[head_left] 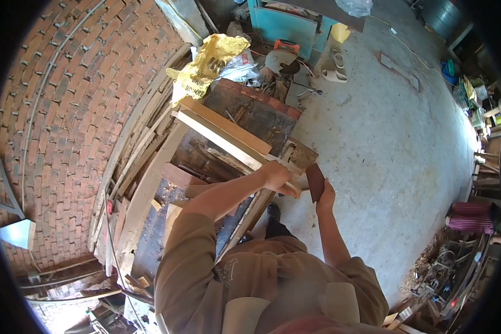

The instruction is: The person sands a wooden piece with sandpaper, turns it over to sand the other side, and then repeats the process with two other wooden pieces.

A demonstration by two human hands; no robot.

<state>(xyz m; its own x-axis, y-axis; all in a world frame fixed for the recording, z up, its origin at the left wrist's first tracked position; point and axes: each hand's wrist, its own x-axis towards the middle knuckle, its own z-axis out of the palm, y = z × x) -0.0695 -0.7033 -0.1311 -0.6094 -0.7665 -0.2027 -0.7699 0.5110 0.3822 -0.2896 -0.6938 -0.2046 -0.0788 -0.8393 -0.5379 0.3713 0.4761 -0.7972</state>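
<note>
My left hand (277,177) is closed round the near end of a long pale wooden board (220,136). The board slants up and left across a low workbench. Beside it runs a second, more orange wooden board (228,127). In my right hand (327,196) is a flat, dark reddish-brown rectangular sheet (315,182), pinched at its right edge and held upright. It is just right of the pale board's near end, above the concrete floor. The fingers behind the sheet are partly hidden.
A brick wall (72,83) rises at left, with long timbers along its foot. Yellow sacking (209,64) lies beyond the boards, near a turquoise cabinet (284,28). Slippers (335,75) rest on the concrete floor (373,139). Clutter lines the right side.
</note>
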